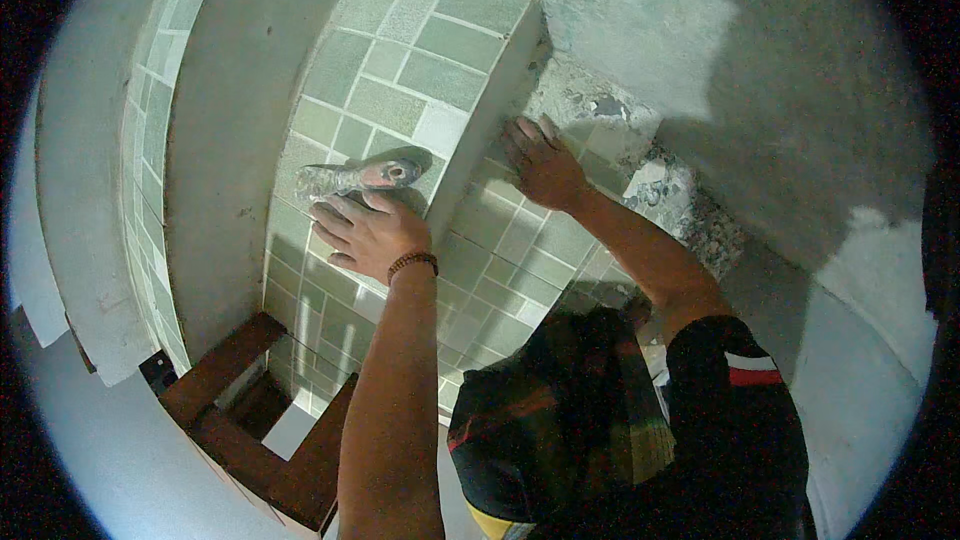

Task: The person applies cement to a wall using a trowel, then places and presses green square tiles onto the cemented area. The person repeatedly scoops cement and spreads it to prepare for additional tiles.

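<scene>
My left hand [375,238], with a beaded bracelet [413,261] at the wrist, lies palm down with fingers stretched on the upper step [385,102], faced with green-grey tiles. Right beside its fingers and thumb is a grimy, dust-covered tool [355,178] with a reddish end that has a round hole; its kind is unclear. My right hand [545,165] rests flat, fingers extended, on the lower tiled step [520,240], close to the plain riser [485,115]. Neither hand shows anything gripped.
Rough broken mortar [690,205] runs along the lower step's right end, beside a bare cement wall [810,90]. On the left stand a plain grey riser [240,120] and another tiled surface [155,160]. A brown wooden frame [270,460] stands at lower left.
</scene>
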The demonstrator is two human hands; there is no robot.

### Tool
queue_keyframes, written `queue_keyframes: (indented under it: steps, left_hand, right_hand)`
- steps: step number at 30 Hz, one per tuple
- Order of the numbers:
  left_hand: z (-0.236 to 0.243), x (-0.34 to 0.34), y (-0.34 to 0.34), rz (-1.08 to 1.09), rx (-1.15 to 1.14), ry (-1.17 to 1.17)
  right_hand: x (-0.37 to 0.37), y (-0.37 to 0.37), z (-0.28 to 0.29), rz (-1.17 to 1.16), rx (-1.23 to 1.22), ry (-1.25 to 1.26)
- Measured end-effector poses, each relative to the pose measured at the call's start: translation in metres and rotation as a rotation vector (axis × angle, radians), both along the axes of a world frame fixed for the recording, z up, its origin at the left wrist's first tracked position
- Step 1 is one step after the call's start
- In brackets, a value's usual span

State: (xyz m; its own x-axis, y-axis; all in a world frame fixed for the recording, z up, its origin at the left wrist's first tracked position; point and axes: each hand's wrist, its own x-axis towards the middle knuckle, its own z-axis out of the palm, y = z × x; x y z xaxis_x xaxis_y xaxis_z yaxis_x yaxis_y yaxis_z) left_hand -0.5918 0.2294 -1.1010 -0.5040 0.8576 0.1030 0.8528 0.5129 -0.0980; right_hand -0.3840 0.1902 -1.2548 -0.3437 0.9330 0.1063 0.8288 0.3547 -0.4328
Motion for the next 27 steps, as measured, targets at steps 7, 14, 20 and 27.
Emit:
queue_keyframes:
  steps: [7,14,20,27]
  left_hand:
    - [0.004,0.001,0.000,-0.002,-0.020,-0.039]
    - [0.002,0.001,0.001,0.013,-0.028,-0.007]
    - [0.006,0.002,-0.001,0.029,-0.076,-0.037]
    - [0.000,0.000,0.001,0.028,-0.034,0.019]
  right_hand:
    - [0.024,0.010,-0.012,0.267,0.035,-0.079]
    - [0.023,0.010,-0.018,0.021,-0.114,-0.166]
    - [0.019,0.011,-0.029,-0.359,0.189,-0.029]
    - [0.038,0.042,-0.028,-0.380,0.308,-0.116]
